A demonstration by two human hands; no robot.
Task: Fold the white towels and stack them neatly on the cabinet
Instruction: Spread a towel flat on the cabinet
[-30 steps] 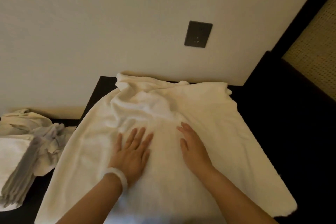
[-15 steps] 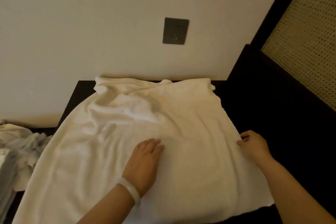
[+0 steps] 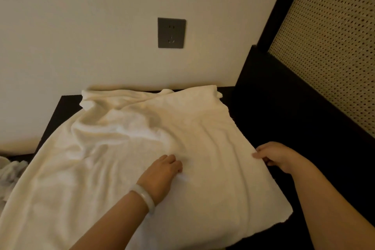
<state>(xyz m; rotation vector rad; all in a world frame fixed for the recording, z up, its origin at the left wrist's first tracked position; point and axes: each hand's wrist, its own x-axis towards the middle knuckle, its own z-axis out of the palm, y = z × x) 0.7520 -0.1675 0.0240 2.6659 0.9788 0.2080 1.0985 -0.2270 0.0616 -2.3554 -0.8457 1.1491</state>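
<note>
Cabinet: white towel rumpled.
Left hand: curled mid-towel, grip unclear.
Right hand: moved to edge, pinching; fold starting.

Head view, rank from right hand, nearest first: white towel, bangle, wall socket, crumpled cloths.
1. Large white towel: right edge pinched by the right hand.
2. White bangle: left wrist.
3. Dark grey wall socket: back wall.
4. Crumpled pale cloths: far left.

Two hands, one socket, one towel, perhaps two.
</note>
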